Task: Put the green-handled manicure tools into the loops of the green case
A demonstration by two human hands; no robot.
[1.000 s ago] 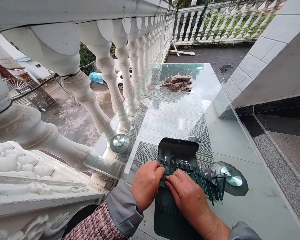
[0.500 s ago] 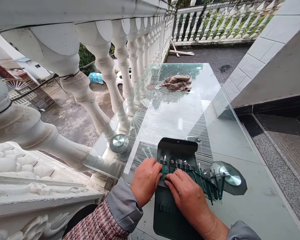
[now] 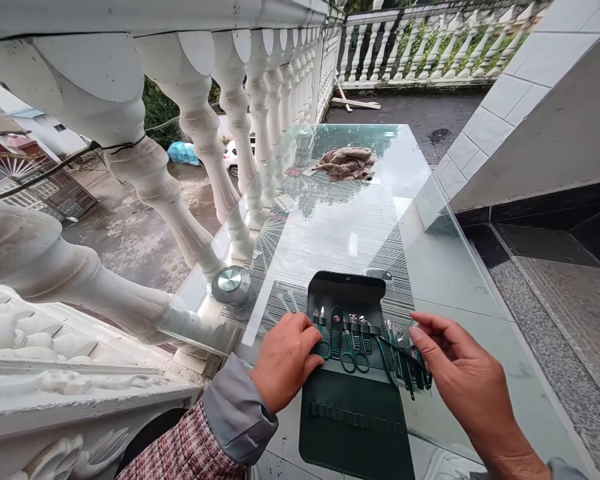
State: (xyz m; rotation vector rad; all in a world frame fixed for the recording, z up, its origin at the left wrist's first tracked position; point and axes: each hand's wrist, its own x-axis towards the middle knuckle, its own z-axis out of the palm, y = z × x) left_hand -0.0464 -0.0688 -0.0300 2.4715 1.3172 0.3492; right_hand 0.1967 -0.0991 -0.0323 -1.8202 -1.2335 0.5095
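A dark green manicure case [image 3: 355, 427] lies unfolded on the glass table. In its upper row sit small scissors with a green ring handle [image 3: 323, 349], a larger pair of scissors [image 3: 355, 362], nail clippers [image 3: 364, 337] and other slim tools. My left hand [image 3: 287, 360] grips the case's left edge, thumb and fingertips beside the small ring handle; some fingers are hidden. Several thin dark green tools [image 3: 407, 367] lie in a bunch right of the case. Just right of them is my right hand [image 3: 467, 373], fingers apart and curved, with nothing visible in it.
The glass table [image 3: 440, 267] stands along a white balustrade [image 3: 200, 120]. A crumpled brown cloth [image 3: 347, 163] lies at its far end, and a small dark object [image 3: 379, 274] behind the case. A row of bare elastic loops [image 3: 355, 417] crosses the lower flap.
My right hand has left the case's scissors and moved right to the loose tools, uncovering the larger scissors and clippers. My left hand stays at the left edge. The view has shifted slightly.
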